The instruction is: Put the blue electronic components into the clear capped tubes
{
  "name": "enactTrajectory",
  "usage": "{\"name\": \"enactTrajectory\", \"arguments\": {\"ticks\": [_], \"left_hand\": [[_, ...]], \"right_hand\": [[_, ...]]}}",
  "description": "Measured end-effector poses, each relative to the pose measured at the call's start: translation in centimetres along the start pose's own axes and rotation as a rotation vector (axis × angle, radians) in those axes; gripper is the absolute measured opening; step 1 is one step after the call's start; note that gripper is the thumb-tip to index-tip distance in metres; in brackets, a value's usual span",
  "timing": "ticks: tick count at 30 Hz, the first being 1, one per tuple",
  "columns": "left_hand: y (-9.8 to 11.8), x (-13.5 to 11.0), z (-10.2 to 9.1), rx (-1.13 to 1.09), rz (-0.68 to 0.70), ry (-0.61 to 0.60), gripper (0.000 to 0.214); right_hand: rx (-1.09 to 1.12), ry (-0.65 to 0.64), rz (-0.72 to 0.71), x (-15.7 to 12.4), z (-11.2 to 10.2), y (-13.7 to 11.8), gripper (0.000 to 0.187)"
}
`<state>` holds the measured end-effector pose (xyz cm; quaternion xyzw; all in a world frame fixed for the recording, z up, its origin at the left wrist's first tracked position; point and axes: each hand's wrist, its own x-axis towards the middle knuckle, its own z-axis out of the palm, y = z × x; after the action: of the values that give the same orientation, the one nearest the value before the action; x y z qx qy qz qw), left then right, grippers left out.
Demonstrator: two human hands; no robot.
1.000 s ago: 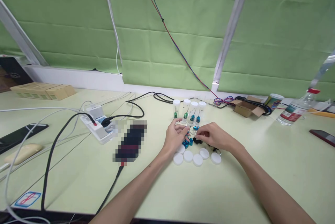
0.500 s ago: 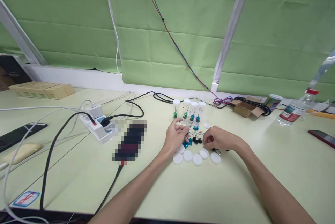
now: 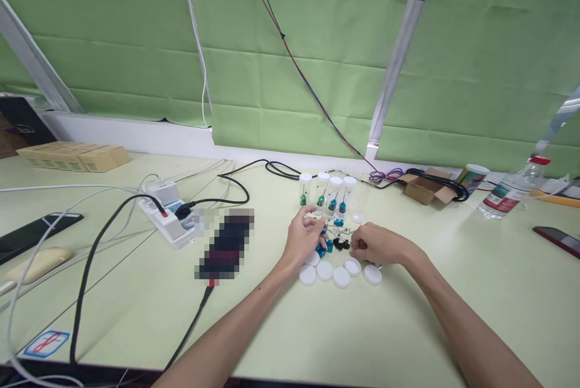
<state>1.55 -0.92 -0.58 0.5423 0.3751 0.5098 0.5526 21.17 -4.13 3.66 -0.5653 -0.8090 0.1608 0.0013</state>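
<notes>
My left hand (image 3: pixel 306 234) rests on the table with curled fingers; blue plastic shows at its fingertips, but I cannot make out what it grips. Beside it lie blue-hubbed dispensing needles (image 3: pixel 329 246) and black-hubbed ones (image 3: pixel 341 244). Just right of these, my right hand (image 3: pixel 372 243) is closed, its fingertips turned down and whatever is in them hidden. Behind the hands stand several clear vials with white bases on top, green-hubbed needles (image 3: pixel 303 199) and blue-hubbed needles (image 3: pixel 342 205) inside. Several white round caps (image 3: pixel 341 277) lie in front.
Left of the hands are a blurred dark device (image 3: pixel 225 247) on a cable and a white power strip (image 3: pixel 168 219). Farther right stand a small cardboard box (image 3: pixel 424 187), a can (image 3: pixel 473 177) and a water bottle (image 3: pixel 512 191). A phone (image 3: pixel 559 239) lies at the right edge.
My right hand has shifted slightly down and now covers the dark pieces that showed under it. My left hand has hardly moved.
</notes>
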Motion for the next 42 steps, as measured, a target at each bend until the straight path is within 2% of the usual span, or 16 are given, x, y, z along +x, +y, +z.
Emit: {"name": "enactTrajectory", "arguments": {"ticks": [7, 27, 42], "left_hand": [[0.35, -0.16, 0.12, -0.014, -0.014, 0.010, 0.044], [0.36, -0.14, 0.02, -0.015, -0.024, 0.028, 0.043], [0.56, -0.12, 0.05, -0.052, -0.032, 0.036, 0.042]], "right_hand": [[-0.062, -0.022, 0.029, -0.18, -0.10, -0.69, 0.011], [-0.133, -0.007, 0.045, -0.07, 0.35, -1.04, 0.015], [-0.099, -0.037, 0.042, -0.17, 0.21, -1.01, 0.017]]}}
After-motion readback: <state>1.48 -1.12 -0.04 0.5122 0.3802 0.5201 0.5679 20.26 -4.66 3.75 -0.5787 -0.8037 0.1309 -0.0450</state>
